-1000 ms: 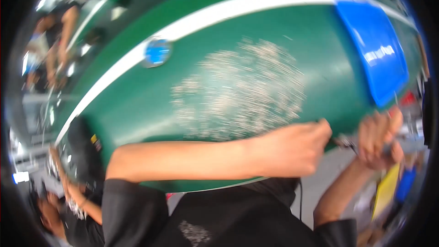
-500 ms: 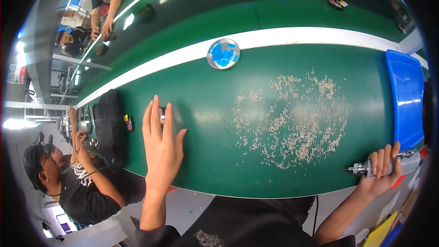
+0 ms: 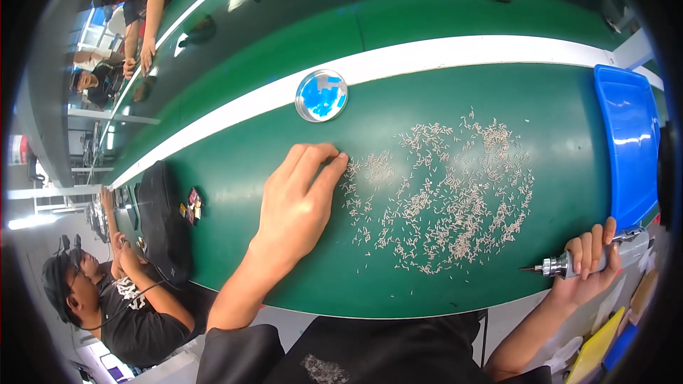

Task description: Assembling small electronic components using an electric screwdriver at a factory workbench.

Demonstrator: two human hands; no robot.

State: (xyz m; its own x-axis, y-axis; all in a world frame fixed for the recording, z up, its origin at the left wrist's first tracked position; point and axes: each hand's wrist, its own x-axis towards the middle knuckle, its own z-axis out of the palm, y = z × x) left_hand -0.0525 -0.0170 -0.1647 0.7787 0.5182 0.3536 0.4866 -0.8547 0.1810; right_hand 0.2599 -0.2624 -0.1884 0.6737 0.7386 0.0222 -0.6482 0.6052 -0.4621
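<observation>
My left hand lies on the green work surface, fingers together, with the fingertips pinched at the left edge of a scattered spread of several small pale screws. Whether a screw sits between the fingertips cannot be told. My right hand is at the near right edge of the surface, shut on a grey electric screwdriver whose tip points left. A small round blue dish sits beyond my left hand by the white stripe.
A blue tray stands at the right end. A black bag lies on the left of the surface. A person sits at the lower left; other people work at the far left. Yellow items sit at the lower right.
My left hand moved right from the bare left part of the surface to the edge of the screw spread and closed its fingers. My right hand kept hold of the screwdriver.
</observation>
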